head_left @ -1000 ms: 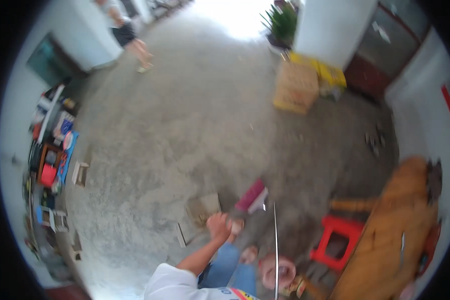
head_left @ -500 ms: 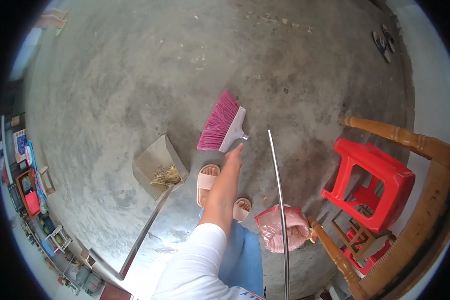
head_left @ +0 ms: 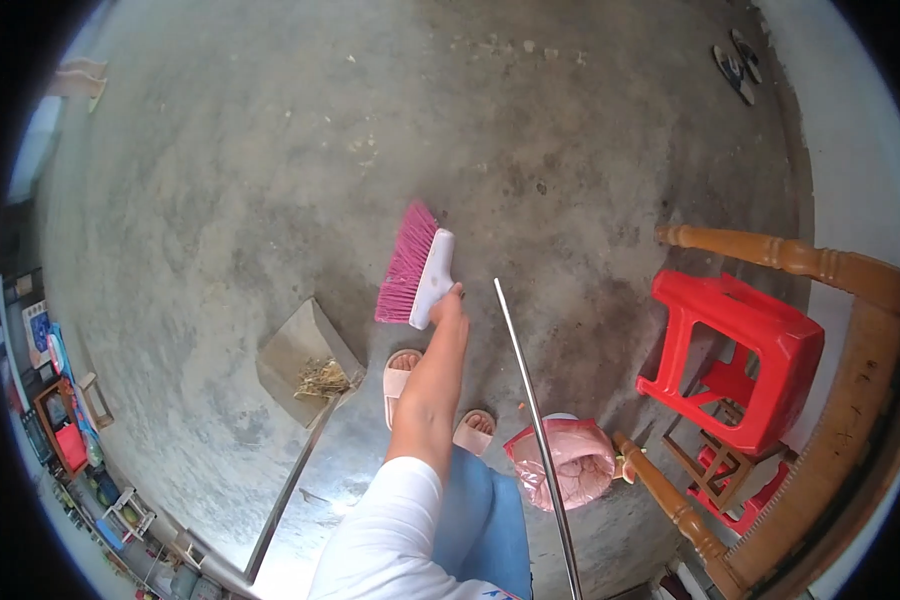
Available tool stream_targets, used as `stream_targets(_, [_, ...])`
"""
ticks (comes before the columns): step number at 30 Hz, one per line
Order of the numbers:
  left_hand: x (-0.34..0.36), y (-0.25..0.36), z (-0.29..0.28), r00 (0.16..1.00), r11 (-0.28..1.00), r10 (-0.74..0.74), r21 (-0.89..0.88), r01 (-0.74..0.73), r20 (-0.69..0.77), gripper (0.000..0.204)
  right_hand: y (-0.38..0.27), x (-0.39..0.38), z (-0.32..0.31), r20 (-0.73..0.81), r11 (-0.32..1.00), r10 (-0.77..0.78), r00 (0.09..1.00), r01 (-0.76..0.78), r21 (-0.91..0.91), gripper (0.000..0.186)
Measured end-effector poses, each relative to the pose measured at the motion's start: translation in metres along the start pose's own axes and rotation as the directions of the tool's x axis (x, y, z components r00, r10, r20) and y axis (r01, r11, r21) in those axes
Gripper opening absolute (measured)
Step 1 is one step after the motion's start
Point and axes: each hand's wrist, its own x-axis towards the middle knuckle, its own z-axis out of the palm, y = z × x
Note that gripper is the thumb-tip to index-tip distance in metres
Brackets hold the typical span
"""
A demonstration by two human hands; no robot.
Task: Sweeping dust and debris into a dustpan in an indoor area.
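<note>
Broom head point(head_left: 413, 275) with magenta bristles and a pale plastic body was gripped in the left hand point(head_left: 450, 307) in the head camera's view, fingers curled around its socket, partly hidden, ahead of pale pink open-toed slippers point(head_left: 397, 384). A grey dustpan point(head_left: 288, 350) on the concrete floor point(head_left: 270, 200) held straw-coloured debris point(head_left: 323, 379) along its handle-side edge. A silvery metal pole point(head_left: 520, 365) slanted past a pink bag-lined bin point(head_left: 583, 468); the right hand lay unseen, its fingers' state impossible to tell.

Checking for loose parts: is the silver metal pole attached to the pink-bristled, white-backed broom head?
No; grey floor shows between the pole and the broom head.
</note>
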Motion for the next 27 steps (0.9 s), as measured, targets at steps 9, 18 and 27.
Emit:
stream_targets(9, [-0.130, 0.163, -0.135, 0.751, 0.940, -0.321, 0.097, 0.327, 0.578, 0.013, 0.112, -0.113, -0.061, -0.095, 0.784, -0.566, 0.819, 0.500, -0.367, 0.033])
stream_targets(18, [-0.302, 0.282, -0.206, 0.597, 0.858, -0.182, -0.171, 0.484, 0.781, 0.023, 0.215, -0.159, -0.120, -0.068, 0.410, -0.887, 0.458, 0.710, -0.572, 0.032])
stream_targets(27, [-0.345, 0.325, -0.237, 0.629, 0.899, 0.008, -0.281, 0.336, 0.777, 0.026, 0.255, -0.119, -0.134, -0.049, 0.201, -0.974, 0.222, 0.745, -0.636, 0.032])
